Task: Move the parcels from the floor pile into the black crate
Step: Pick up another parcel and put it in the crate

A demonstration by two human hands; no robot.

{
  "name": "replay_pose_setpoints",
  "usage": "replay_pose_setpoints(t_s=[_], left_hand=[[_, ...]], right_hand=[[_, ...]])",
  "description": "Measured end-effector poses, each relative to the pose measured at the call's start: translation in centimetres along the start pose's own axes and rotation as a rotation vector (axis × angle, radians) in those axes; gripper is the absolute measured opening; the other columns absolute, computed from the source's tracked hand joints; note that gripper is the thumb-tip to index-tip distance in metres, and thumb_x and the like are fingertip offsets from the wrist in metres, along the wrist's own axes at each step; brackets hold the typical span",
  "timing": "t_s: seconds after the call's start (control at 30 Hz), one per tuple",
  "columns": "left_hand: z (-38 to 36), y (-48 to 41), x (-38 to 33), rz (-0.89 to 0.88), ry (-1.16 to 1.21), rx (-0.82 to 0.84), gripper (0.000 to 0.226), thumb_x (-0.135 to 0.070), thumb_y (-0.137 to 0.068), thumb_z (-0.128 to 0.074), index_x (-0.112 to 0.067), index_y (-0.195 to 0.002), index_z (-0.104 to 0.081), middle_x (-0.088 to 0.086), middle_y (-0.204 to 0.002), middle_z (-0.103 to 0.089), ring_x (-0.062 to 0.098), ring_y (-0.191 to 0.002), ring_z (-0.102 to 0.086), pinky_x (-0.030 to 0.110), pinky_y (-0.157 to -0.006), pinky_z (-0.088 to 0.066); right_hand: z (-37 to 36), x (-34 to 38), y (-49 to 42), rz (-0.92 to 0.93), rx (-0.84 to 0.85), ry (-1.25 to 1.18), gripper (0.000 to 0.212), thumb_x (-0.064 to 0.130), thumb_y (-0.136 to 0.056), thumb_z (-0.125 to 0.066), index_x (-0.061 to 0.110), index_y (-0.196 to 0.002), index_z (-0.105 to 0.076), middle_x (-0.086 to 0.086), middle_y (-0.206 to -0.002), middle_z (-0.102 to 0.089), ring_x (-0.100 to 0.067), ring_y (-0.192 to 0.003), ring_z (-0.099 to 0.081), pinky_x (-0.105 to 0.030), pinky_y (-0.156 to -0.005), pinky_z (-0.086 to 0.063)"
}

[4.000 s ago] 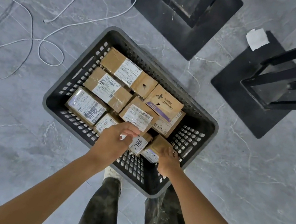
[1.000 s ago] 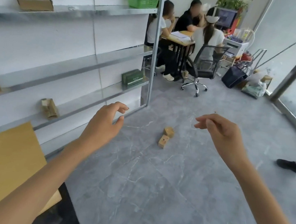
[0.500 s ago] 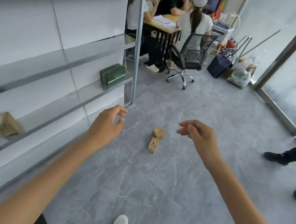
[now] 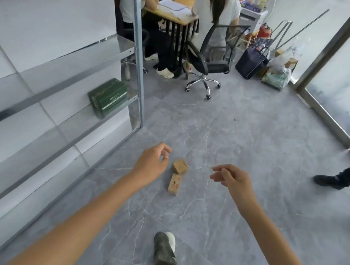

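Stretched forward over the grey floor (image 4: 258,132), both arms. Nothing held in the left hand (image 4: 151,162), loosely curled with thumb near forefinger; nothing in the right hand (image 4: 233,180), relaxed and half open. Between the 2 hands, down on the floor, 2 small cardboard parcels: far parcel (image 4: 180,166) tipped on a corner, near parcel (image 4: 174,184) flat just beside it. Leftward, metal shelving (image 4: 136,38) with a green box (image 4: 107,99). Beyond, an office chair (image 4: 209,63).

Two brown parcels (image 4: 177,175) on floor
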State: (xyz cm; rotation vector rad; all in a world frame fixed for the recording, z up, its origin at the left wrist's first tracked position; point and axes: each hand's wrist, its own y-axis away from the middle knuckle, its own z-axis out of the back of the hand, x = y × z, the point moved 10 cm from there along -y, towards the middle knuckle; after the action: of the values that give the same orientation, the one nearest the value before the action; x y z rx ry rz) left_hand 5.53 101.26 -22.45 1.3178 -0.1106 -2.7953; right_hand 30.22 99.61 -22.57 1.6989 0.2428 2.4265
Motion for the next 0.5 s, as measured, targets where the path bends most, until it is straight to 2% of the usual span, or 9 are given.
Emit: replay_pose_setpoints(t_s=[0.13, 0.37, 0.5], left_hand=[[-3.1, -7.1, 2.0, 0.093, 0.004, 0.076, 0.019, -0.014, -0.094, -0.047, -0.015, -0.11, -0.058, -0.001, -0.1, -0.06, 0.01, -0.095, -0.053, 0.022, -0.077, -0.039], [-6.2, -15.5, 9.6, 0.286, 0.006, 0.135, 0.019, -0.011, -0.092, -0.048, -0.014, -0.105, -0.061, 0.004, -0.102, -0.065, 0.014, -0.09, -0.056, 0.021, -0.074, -0.038], [-8.1, -19.6, 15.2, 0.383, 0.021, 0.205, 0.017, -0.011, -0.091, -0.048, -0.022, -0.097, -0.058, 0.003, -0.101, -0.066, 0.018, -0.094, -0.061, 0.025, -0.076, -0.044]], right_hand=[[0.0, -2.0, -7.5, -0.092, 0.013, -0.002, 0.03, 0.002, -0.096, -0.041, 0.012, -0.088, -0.068, -0.003, -0.076, -0.072, -0.012, -0.074, -0.067, -0.007, -0.06, -0.045], [-3.4, -8.1, -17.5, -0.323, 0.102, 0.057, 0.031, 0.003, -0.095, -0.04, 0.013, -0.083, -0.066, -0.003, -0.074, -0.071, -0.014, -0.069, -0.063, -0.015, -0.059, -0.042], [-6.6, -12.8, -21.7, -0.49, 0.137, 0.084, 0.029, 0.003, -0.095, -0.038, 0.009, -0.088, -0.065, -0.008, -0.08, -0.07, -0.014, -0.068, -0.061, -0.019, -0.06, -0.041]])
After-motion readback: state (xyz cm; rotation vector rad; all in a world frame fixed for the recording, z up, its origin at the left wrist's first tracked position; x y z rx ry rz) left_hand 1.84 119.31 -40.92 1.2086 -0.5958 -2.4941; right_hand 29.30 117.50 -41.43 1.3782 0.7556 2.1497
